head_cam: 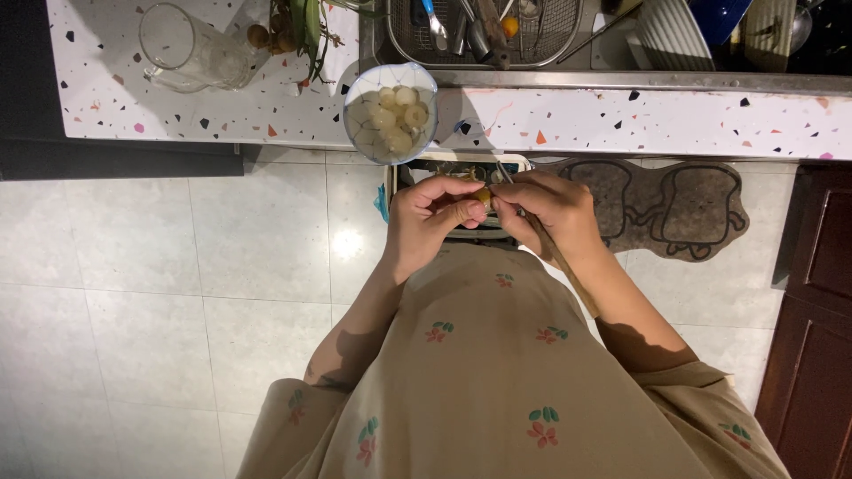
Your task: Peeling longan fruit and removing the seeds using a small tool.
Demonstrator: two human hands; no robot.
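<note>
My left hand [429, 217] pinches a small round yellow-brown fruit [482, 195] between thumb and fingers. My right hand [543, 210] meets it from the right and grips a thin stick-like tool [559, 266] whose handle runs back along my forearm. Both hands hover over a small rectangular bin [395, 182] on the floor, with peel scraps inside. Just above, at the counter's edge, stands a blue-rimmed bowl [356, 89] with several pale peeled fruits [395, 115] in it.
A speckled white counter [621, 120] runs across the top. On it lie a clear glass jug [186, 49] and a bunch of brown fruit with leaves [288, 31]. A sink with a wire basket [484, 31] holds utensils. A grey mat [674, 208] lies on the tiled floor.
</note>
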